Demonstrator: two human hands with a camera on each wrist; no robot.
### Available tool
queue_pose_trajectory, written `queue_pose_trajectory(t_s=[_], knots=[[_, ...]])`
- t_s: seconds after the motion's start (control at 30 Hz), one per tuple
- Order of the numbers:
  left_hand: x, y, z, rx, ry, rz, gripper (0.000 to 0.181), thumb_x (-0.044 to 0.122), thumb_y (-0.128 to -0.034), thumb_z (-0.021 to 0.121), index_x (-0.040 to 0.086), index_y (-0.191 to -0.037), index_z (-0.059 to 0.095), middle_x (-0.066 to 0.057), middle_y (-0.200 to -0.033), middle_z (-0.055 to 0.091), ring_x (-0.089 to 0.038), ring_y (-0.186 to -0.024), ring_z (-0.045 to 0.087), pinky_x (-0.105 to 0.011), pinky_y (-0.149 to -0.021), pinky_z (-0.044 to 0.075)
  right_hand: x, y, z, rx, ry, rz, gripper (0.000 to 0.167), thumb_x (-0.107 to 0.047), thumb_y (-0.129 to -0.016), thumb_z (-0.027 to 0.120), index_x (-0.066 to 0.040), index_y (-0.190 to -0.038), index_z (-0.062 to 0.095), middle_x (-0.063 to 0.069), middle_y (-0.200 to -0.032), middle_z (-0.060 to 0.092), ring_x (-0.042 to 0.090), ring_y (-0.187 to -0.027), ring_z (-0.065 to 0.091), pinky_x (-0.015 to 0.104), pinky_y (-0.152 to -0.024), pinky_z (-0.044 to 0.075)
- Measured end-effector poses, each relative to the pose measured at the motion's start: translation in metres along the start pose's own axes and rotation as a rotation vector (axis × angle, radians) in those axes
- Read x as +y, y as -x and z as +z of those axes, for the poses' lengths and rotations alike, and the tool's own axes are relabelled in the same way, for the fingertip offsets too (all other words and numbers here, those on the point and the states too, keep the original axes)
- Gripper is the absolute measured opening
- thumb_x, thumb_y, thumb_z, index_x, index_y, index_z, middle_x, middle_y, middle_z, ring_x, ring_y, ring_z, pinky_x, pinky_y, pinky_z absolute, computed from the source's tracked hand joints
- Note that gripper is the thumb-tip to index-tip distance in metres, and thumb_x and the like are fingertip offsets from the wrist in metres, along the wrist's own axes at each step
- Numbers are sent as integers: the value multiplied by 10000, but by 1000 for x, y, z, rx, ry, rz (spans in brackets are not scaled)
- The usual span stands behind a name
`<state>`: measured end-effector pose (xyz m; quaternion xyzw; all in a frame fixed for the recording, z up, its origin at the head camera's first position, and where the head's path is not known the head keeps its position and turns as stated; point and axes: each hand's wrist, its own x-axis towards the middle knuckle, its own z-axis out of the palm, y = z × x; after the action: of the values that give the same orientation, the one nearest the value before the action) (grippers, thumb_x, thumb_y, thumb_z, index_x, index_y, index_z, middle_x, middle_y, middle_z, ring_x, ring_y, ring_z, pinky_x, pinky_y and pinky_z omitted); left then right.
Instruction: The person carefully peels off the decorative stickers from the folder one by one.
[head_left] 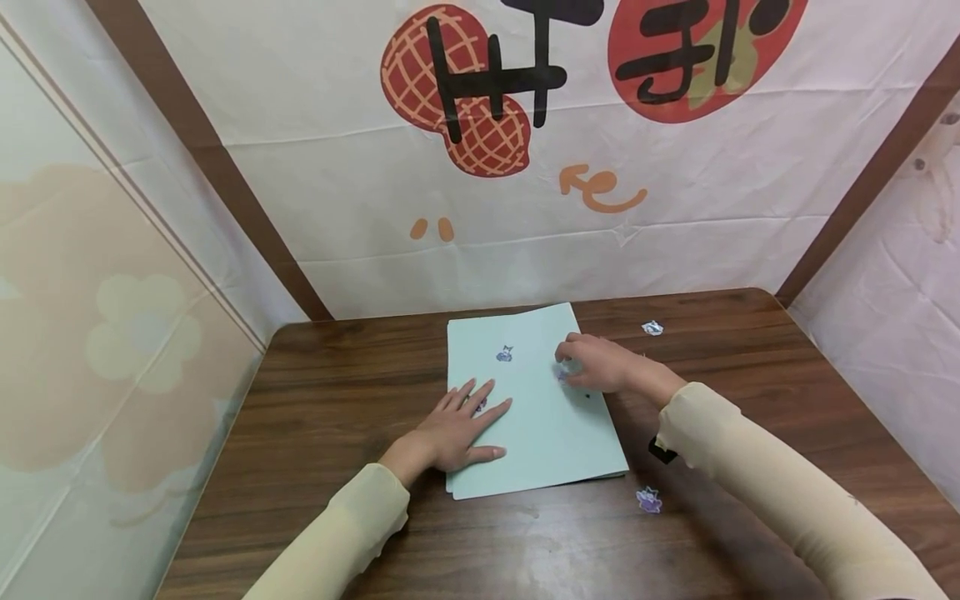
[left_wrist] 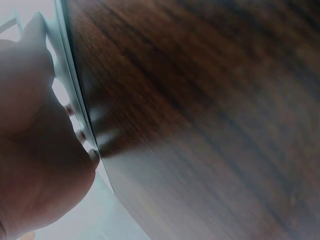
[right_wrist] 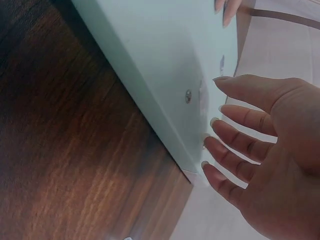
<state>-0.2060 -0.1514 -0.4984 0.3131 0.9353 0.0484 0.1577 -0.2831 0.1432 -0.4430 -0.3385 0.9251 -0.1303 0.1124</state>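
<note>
A pale mint paper folder [head_left: 540, 458] lies on the table with small purple cartoon stickers on it. One sticker [head_left: 505, 354] is near its upper middle; another [head_left: 481, 406] is partly covered by the fingers of the left hand [head_left: 453, 429]. That hand rests on the folder's left side with fingers spread. Over the right side is the right hand [head_left: 600, 362], its fingers loosely bent beside a third sticker [head_left: 562, 376]. In the right wrist view this hand [right_wrist: 270, 145] shows thumb and fingers apart, pinching nothing. A small round button-like spot [right_wrist: 188, 96] sits on the folder.
On the brown wooden table [head_left: 337, 400], a loose sticker [head_left: 652, 328] lies behind the right hand and a purple one [head_left: 648, 500] lies nearer the front. A black object [head_left: 662, 451] shows beside the right sleeve. A printed cloth [head_left: 337, 183] hangs behind the table.
</note>
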Motion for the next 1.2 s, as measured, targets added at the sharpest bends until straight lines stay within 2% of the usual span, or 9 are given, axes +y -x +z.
queue_pose_trajectory(t_s=[0.17,0.47,0.7,1.0,1.2], knots=[[-2,-1,3,3,1,9,765,650,-1017,448,298,-1652,207,-95,-1728,51,-384,-1576,19,-583,-1248,80,3,-2,6,1,0,-6,332,-144,-949,738,-7,-1244,671,126,-1171,618,260,-1058,606,445,-907,528],[-9,-6,13,13,-21,14,781,713,-1005,373,342,-1654,146,-35,-1733,-15,-344,-1582,-31,-557,-1256,54,5,-5,8,3,-17,-37,311,-128,-941,747,16,-1208,678,136,-1128,615,249,-1003,586,434,-890,515],[-4,-1,8,29,-28,24,771,673,-1014,417,296,-1652,204,-73,-1730,59,-382,-1576,23,-575,-1249,88,6,-6,10,5,-49,-41,296,-113,-939,745,4,-1205,688,153,-1145,621,289,-1020,604,444,-895,518],[2,3,1,19,-53,11,745,646,-1022,438,297,-1647,231,-80,-1728,77,-387,-1574,55,-563,-1251,115,11,-10,13,26,-63,-53,272,-125,-942,748,-9,-1183,702,148,-1110,629,295,-994,617,453,-882,521],[-4,-1,8,34,-69,20,754,663,-1018,421,312,-1650,207,-79,-1730,50,-387,-1575,35,-569,-1250,107,9,-9,11,23,-64,-35,260,-121,-936,757,-19,-1170,708,140,-1109,633,299,-1021,627,461,-901,522]])
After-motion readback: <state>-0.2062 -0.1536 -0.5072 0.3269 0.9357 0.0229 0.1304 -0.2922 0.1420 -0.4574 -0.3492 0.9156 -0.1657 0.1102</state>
